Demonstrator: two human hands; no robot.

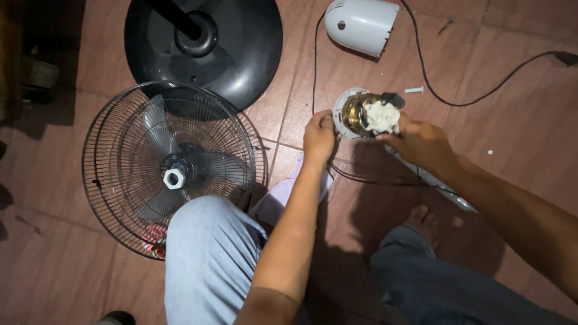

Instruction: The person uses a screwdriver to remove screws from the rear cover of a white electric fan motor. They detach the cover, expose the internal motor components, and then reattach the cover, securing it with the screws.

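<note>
Fan motor (368,114), stripped of its cover, sits right of centre in the upper half of the frame, held just above the reddish floor tiles (524,126). Its copper-coloured windings show, with a white plastic block on top and a round white plate at its left end. The left hand (318,137) grips the rim of that plate, fingers curled shut around its edge. The right hand (421,143) closes on the opposite side of the motor, by the white block, so the two hands hold it between them, apart from each other. A thin black cord (421,66) runs from the motor across the tiles toward the upper right corner.

Above the motor, at the top of the frame, lies the white motor cover (361,24) on its side. A small white screw (414,90) rests on the tile just right of the motor. At left centre the black wire fan guard (120,132) lies flat with the blades inside it and a white nut at the hub. Behind it, upper left, stands the round black base (253,48) with its pole. The person's knees in light jeans fill the bottom of the frame, and a bare foot (423,219) shows below the right hand.
</note>
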